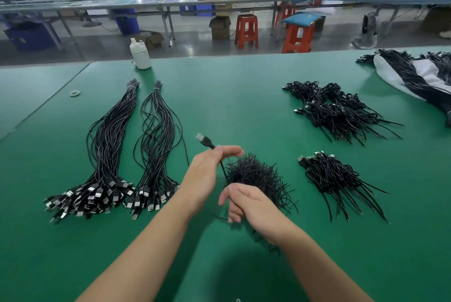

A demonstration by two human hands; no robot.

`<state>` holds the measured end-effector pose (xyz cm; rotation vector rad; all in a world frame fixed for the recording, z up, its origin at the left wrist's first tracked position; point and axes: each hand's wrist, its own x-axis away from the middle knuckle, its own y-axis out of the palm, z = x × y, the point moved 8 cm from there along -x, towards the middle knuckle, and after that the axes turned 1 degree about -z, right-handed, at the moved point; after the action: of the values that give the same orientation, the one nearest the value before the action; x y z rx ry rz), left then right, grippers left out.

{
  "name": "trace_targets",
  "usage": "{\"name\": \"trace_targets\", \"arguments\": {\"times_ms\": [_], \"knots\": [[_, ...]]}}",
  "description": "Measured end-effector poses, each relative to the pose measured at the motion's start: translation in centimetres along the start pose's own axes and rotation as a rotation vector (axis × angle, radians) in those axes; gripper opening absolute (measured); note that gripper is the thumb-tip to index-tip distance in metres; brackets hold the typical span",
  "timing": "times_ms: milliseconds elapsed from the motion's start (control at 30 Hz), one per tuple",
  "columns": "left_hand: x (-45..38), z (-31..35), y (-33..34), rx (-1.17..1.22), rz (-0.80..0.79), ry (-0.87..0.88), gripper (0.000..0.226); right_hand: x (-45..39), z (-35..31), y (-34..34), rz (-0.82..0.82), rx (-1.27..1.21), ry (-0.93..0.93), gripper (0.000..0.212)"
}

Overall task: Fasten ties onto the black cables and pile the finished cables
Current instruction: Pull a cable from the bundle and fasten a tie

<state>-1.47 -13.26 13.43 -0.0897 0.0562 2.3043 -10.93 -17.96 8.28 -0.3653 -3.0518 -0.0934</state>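
Cable [220,165] runs steeply between both hands above the bench's near-middle, plug up and far-left. Left hand [207,172] pinches it below the plug; right hand [246,204], fingers curled, grips the lower end beside the ties [258,177].

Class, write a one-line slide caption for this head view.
Both hands, left and right, hold one black cable above the ties.

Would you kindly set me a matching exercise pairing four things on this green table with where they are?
Things:
1. white bottle
2. pile of ties
3. rubber bands
4. cable with USB plug

Places:
A. held in the left hand
B. far edge of the table
C. behind the right hand
D. left of the long cable bundles

Pairs: 1-B, 2-C, 3-D, 4-A
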Motion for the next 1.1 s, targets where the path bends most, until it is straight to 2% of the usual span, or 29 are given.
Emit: {"name": "trace_targets", "arguments": {"times_ms": [67, 133, 167, 267, 333, 467, 600, 667, 767, 867, 1100], "knots": [[-0.3, 1.1, -0.8, 0.332, 0.038, 0.030, 0.049, 0.2, 1.2, 0.3, -0.011, -0.092, 0.075, 0.037], [-0.1, 1.7, -0.7, 0.670, -0.082, -0.039, 0.050, 0.4, 2.2, 0.3, -0.006, -0.229, 0.142, 0.037], [0.3, 2.1, -0.4, 0.678, -0.169, -0.081, 0.048, 0.5, 2.4, 0.3, -0.014, -0.289, 0.164, 0.037], [2.6, 1.5, 0.6, 0.440, -0.453, -0.207, 0.038, 0.4, 2.8, 0.5, -0.047, -0.400, 0.191, 0.037], [3.9, 0.3, 0.9, 0.264, -0.596, -0.285, 0.040, 0.4, 3.0, 0.5, -0.052, -0.425, 0.212, 0.037], [6.2, -3.1, 1.0, -0.217, -0.764, -0.420, 0.044, 0.3, 3.0, -0.1, -0.013, -0.397, 0.236, 0.039], [7.1, -5.8, 0.1, -0.503, -0.683, -0.529, 0.041, 0.4, 2.5, -0.1, 0.003, -0.096, 0.240, 0.041], [7.0, -6.1, -0.1, -0.498, -0.640, -0.528, 0.041, 0.5, 1.7, 0.1, -0.022, 0.067, 0.148, 0.037], [6.8, -6.1, -0.5, -0.433, -0.586, -0.526, 0.043, 0.8, -0.4, 0.9, -0.061, 0.176, -0.040, 0.024], [7.1, -6.4, -0.3, -0.473, -0.588, -0.532, 0.043, 0.5, -1.0, 0.5, 0.034, 0.325, -0.074, 0.023], [7.3, -7.9, -1.2, -0.800, -0.611, -0.526, 0.048, 0.6, -0.3, 0.9, 0.035, 0.328, -0.045, 0.025]]}}
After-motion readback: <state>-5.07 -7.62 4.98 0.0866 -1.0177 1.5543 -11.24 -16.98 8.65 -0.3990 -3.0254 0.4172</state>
